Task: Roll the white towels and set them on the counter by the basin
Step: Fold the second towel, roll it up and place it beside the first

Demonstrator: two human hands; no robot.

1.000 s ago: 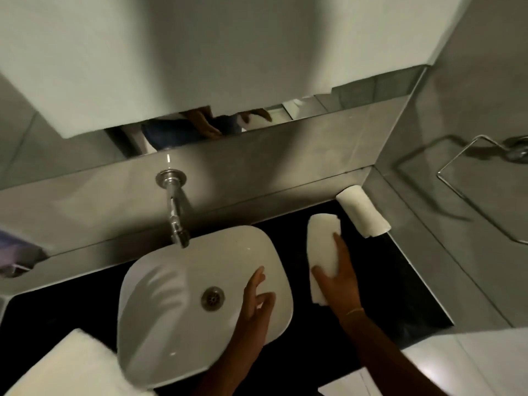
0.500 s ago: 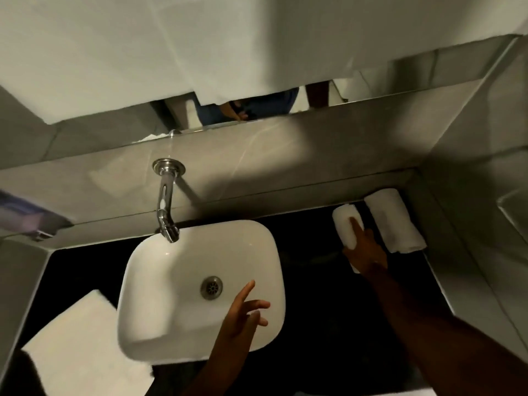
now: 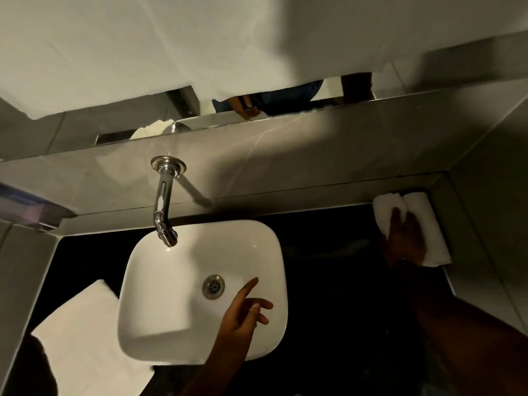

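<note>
At far left, a flat white towel [image 3: 85,338] lies unrolled on the black counter [image 3: 337,252], its edge tucked just under the rim of the white basin [image 3: 160,281]. The wall tap [image 3: 164,201] hangs over the basin's back edge. My left hand [image 3: 243,318] hovers over the basin near the drain [image 3: 213,286], fingers [image 3: 251,284] apart and holding nothing. At far right, my right hand [image 3: 405,238] lies palm-down across two rolled white towels [image 3: 384,207], which sit side by side, touching, in the back corner where the counter meets the wall; the fingers look spread over both rolls, though whether they press or only rest I cannot tell. The risk, as I judge it: lifting that hand carelessly could drag a loose outer flap and let a roll spring open, or nudge the nearer roll away from its neighbour. The flat towel could also slip toward the basin and get damp when I reach for it.
</note>
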